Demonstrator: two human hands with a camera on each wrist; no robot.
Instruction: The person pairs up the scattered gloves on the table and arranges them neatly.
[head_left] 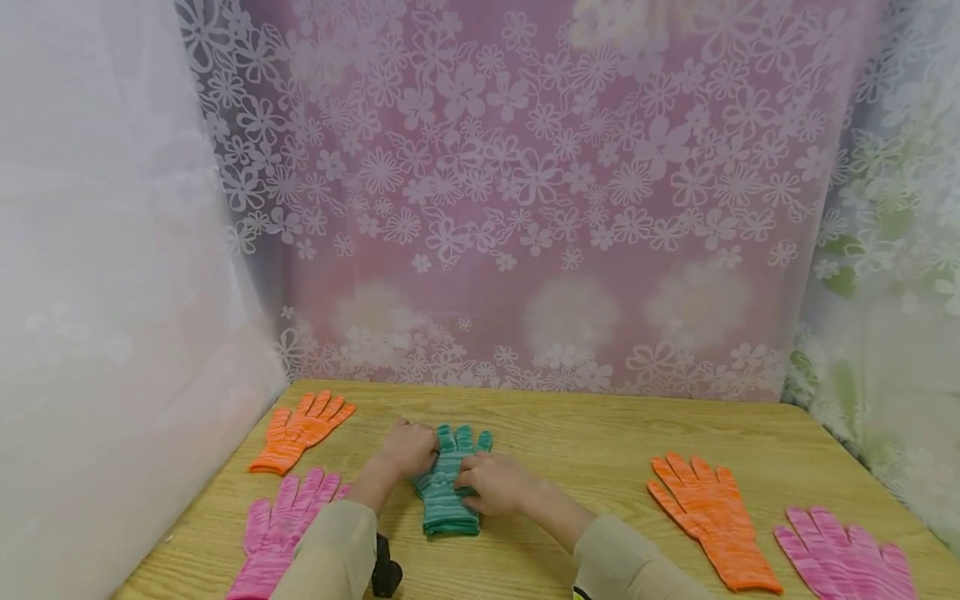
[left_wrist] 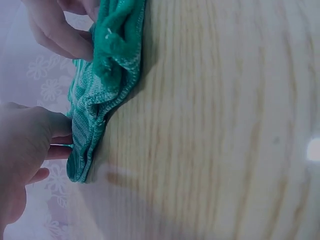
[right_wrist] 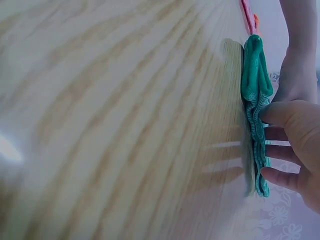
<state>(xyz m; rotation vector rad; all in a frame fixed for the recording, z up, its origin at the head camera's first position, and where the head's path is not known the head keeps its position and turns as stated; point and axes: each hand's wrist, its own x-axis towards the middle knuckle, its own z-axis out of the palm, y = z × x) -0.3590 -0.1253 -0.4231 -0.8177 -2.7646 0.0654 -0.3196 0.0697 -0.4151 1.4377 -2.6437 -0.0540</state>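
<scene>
A green-and-white knit glove lies on the table, its fingers pointing away and its dark green cuff towards the person. From the side it looks thick and layered, with a loose, bunched cuff end. My left hand touches the glove's upper left edge near the finger bases; in the left wrist view its fingers meet the fabric. Lower down, my right hand rests on the right side of the glove. The right wrist view shows its thumb and fairly straight fingers against the glove's side.
At left lie an orange glove and a pink glove, the latter partly behind the left sleeve. Another orange glove and another pink glove lie at right. Patterned curtains enclose the wooden table.
</scene>
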